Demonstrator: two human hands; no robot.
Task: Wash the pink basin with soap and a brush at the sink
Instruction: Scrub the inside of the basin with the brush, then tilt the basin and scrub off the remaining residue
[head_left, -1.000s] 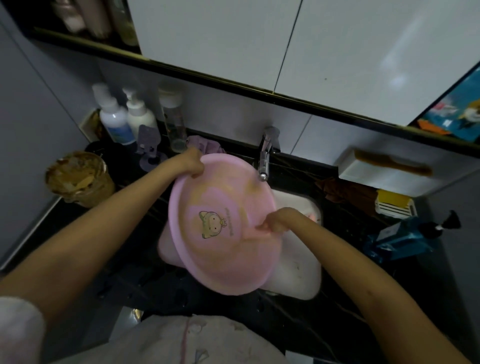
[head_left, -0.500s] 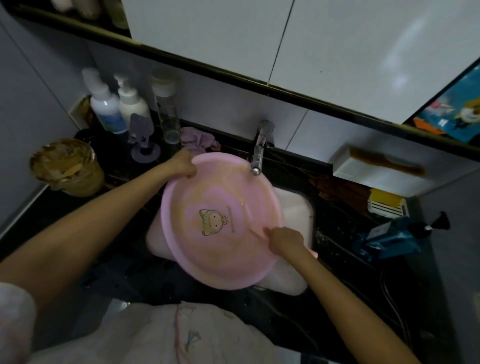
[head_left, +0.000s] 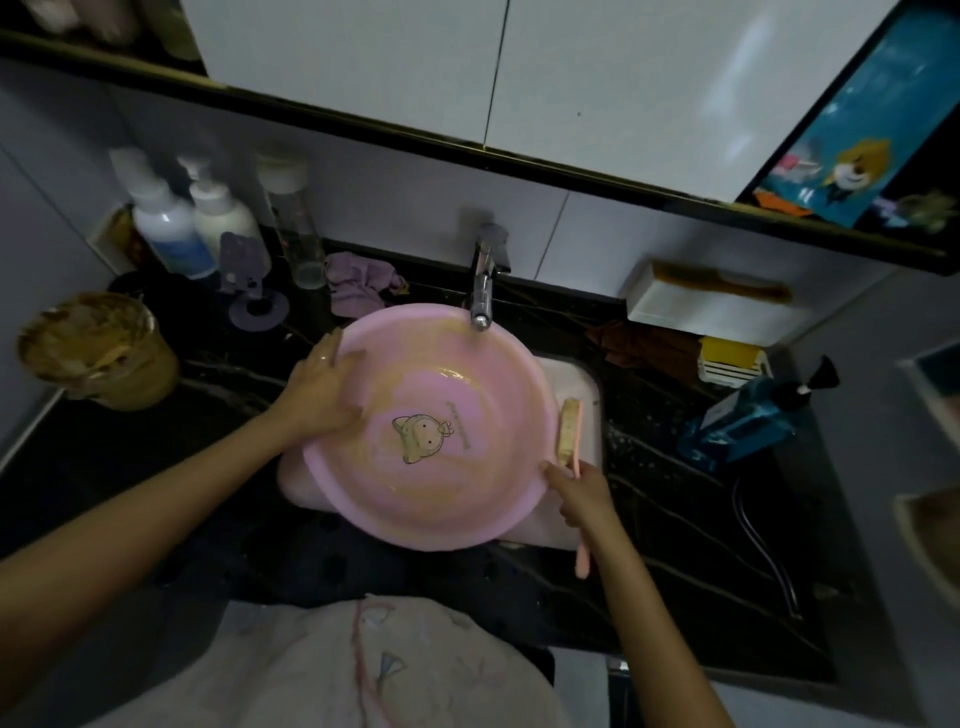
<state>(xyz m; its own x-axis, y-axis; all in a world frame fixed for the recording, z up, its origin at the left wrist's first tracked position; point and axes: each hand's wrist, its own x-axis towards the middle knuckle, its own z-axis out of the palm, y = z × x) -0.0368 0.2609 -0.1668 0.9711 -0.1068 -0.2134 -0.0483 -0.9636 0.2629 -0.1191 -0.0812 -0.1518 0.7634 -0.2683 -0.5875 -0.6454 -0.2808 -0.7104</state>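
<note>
The pink basin (head_left: 470, 486), with a cartoon print on its bottom and brownish smears inside, lies almost flat over the white sink (head_left: 586, 379) under the tap (head_left: 483, 291). My left hand (head_left: 324, 389) grips the basin's left rim, fingers inside the bowl. My right hand (head_left: 582, 491) holds a pink brush (head_left: 570, 431) by its handle at the basin's right rim; the bristle head points away from me, just outside the rim.
Lotion bottles (head_left: 171, 228) and a purple cloth (head_left: 358, 283) stand at the back left of the dark counter. A brown-smeared tub (head_left: 98, 348) sits far left. A blue pump bottle (head_left: 748, 423), yellow sponge (head_left: 730, 358) and white box with comb (head_left: 711, 301) lie right.
The basin has tipped from tilted towards me to nearly flat. My right hand moved out from inside the bowl to its right rim, and the brush now shows. My left hand slid down the left rim.
</note>
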